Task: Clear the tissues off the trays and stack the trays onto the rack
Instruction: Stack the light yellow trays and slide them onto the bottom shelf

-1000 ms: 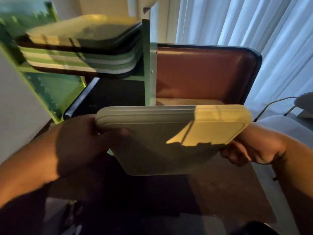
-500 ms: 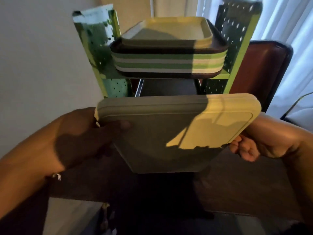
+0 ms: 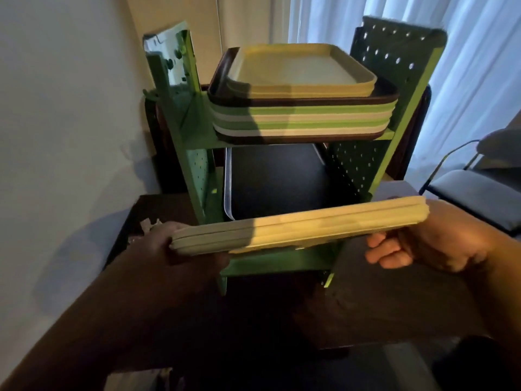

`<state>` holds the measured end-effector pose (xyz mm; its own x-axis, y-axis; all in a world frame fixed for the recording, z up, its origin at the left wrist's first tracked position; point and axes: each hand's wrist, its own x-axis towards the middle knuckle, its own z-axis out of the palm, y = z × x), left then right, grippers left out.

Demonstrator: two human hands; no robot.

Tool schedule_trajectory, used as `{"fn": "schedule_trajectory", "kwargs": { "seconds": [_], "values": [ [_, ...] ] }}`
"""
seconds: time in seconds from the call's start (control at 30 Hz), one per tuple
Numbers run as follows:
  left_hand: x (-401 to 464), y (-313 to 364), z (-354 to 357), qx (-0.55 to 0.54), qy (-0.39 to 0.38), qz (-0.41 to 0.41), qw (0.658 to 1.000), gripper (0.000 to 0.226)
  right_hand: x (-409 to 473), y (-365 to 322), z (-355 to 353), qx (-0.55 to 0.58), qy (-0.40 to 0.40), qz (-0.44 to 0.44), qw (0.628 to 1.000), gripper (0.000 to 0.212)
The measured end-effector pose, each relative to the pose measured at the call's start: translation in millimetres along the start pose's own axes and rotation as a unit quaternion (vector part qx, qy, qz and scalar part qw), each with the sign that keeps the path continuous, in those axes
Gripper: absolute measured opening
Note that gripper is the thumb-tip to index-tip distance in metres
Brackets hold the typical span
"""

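Cream plastic trays (image 3: 324,225), tilted a second ago, now lie level before the green perforated metal rack (image 3: 406,108). Left hand (image 3: 180,258) and right hand (image 3: 428,241) each grip one end; shelving seems imminent.

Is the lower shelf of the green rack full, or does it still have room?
It has room. Only a dark tray lies flat on the lower shelf of the rack, with open space above it; the tray stack sits on the upper shelf.

1. One green rack (image 3: 194,176) is seen.
2. About seven stacked trays (image 3: 298,119) are counted on its upper shelf; the exact number cannot be told.
3. Two hands are seen: left hand (image 3: 169,258), right hand (image 3: 431,238).
4. One chair (image 3: 473,190) is seen.
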<state>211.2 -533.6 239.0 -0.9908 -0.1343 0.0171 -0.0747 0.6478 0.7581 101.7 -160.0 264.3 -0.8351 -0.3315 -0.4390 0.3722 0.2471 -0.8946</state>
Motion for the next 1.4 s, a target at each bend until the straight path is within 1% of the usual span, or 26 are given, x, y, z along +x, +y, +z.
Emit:
{"fn": "schedule_trajectory", "kwargs": {
  "seconds": [0.07, 0.1, 0.13, 0.2, 0.23, 0.3, 0.33, 0.37, 0.4, 0.43, 0.47, 0.5, 0.53, 0.57, 0.63, 0.7, 0.77, 0.83, 0.87, 0.9, 0.97, 1.03, 1.1, 1.2, 1.3, 1.4],
  "values": [
    [0, -2, 9, -0.078, -0.015, -0.024, 0.997, 0.052, 2, 10, 5, 0.014, 0.025, -0.013, 1.0, 0.047],
    [-2, -2, 15, -0.095, -0.031, -0.023, 0.995, 0.056, 6, 17, 6, 0.015, 0.038, -0.016, 0.999, 0.035],
    [-4, -3, 20, -0.104, -0.04, -0.024, 0.994, 0.065, 8, 26, 8, 0.018, 0.058, -0.019, 0.998, 0.027],
    [-7, -3, 30, -0.129, -0.048, -0.041, 0.99, 0.082, 11, 44, 16, 0.015, 0.112, -0.014, 0.994, 0.029],
    [-6, -10, 37, -0.132, -0.056, -0.051, 0.988, 0.083, 14, 53, 24, 0.057, 0.137, -0.001, 0.989, 0.027],
    [-6, -16, 54, -0.151, -0.042, -0.062, 0.986, 0.073, 24, 71, 40, 0.213, 0.17, 0.032, 0.962, 0.024],
    [-6, -23, 63, -0.154, -0.021, -0.063, 0.986, 0.069, 27, 81, 48, 0.243, 0.179, 0.014, 0.953, 0.022],
    [-7, -30, 73, -0.149, -0.003, -0.062, 0.987, 0.069, 30, 90, 56, 0.23, 0.19, -0.006, 0.954, 0.019],
    [-7, -37, 81, -0.15, 0.011, -0.069, 0.986, 0.073, 32, 100, 61, 0.174, 0.208, -0.019, 0.962, 0.017],
    [-8, -42, 87, -0.157, 0.021, -0.071, 0.985, 0.077, 33, 112, 65, 0.075, 0.215, -0.039, 0.973, 0.024],
    [-8, -48, 92, -0.162, 0.026, -0.067, 0.984, 0.076, 35, 123, 65, -0.051, 0.222, -0.034, 0.973, 0.039],
    [-8, -54, 97, -0.166, 0.026, -0.061, 0.984, 0.072, 36, 129, 65, -0.167, 0.217, -0.032, 0.961, 0.052],
    [-9, -61, 101, -0.169, 0.024, -0.055, 0.984, 0.068, 39, 132, 64, -0.231, 0.211, -0.019, 0.95, 0.056],
    [-11, -68, 105, -0.176, 0.022, -0.051, 0.983, 0.068, 41, 135, 62, -0.242, 0.205, -0.009, 0.948, 0.053],
    [-21, -77, 111, -0.197, 0.012, -0.048, 0.979, 0.073, 46, 140, 55, -0.231, 0.187, 0.01, 0.955, 0.05],
    [-34, -83, 118, -0.204, 0.002, -0.055, 0.977, 0.088, 49, 144, 50, -0.214, 0.17, 0.029, 0.961, 0.052],
    [-44, -85, 127, -0.211, 0.007, -0.068, 0.975, 0.095, 51, 148, 47, -0.149, 0.183, 0.035, 0.971, 0.047],
    [-46, -84, 137, -0.211, -0.001, -0.089, 0.973, 0.1, 59, 150, 44, 0.056, 0.205, 0.066, 0.975, 0.027],
    [-44, -85, 142, -0.204, -0.008, -0.101, 0.974, 0.105, 64, 152, 44, 0.162, 0.209, 0.099, 0.959, 0.02],
    [-41, -86, 148, -0.193, -0.015, -0.114, 0.974, 0.108, 70, 155, 43, 0.226, 0.206, 0.118, 0.945, 0.021],
    [-30, -92, 157, -0.18, -0.022, -0.133, 0.974, 0.102, 79, 164, 46, 0.282, 0.19, 0.134, 0.931, 0.038],
    [-15, -96, 163, -0.169, -0.022, -0.15, 0.974, 0.094, 85, 168, 51, 0.271, 0.198, 0.145, 0.931, 0.044],
    [0, -100, 169, -0.159, -0.022, -0.17, 0.972, 0.088, 89, 170, 55, 0.233, 0.203, 0.181, 0.934, 0.034],
    [24, -108, 174, -0.127, -0.009, -0.177, 0.976, 0.071, 99, 171, 62, 0.145, 0.207, 0.22, 0.942, 0.017],
    [40, -110, 175, -0.089, -0.001, -0.173, 0.981, 0.061, 112, 171, 62, 0.088, 0.208, 0.231, 0.946, 0.019],
    [45, -111, 173, -0.009, -0.013, -0.169, 0.985, 0.062, 118, 166, 61, 0.041, 0.211, 0.236, 0.948, 0.02]
  ]
}}
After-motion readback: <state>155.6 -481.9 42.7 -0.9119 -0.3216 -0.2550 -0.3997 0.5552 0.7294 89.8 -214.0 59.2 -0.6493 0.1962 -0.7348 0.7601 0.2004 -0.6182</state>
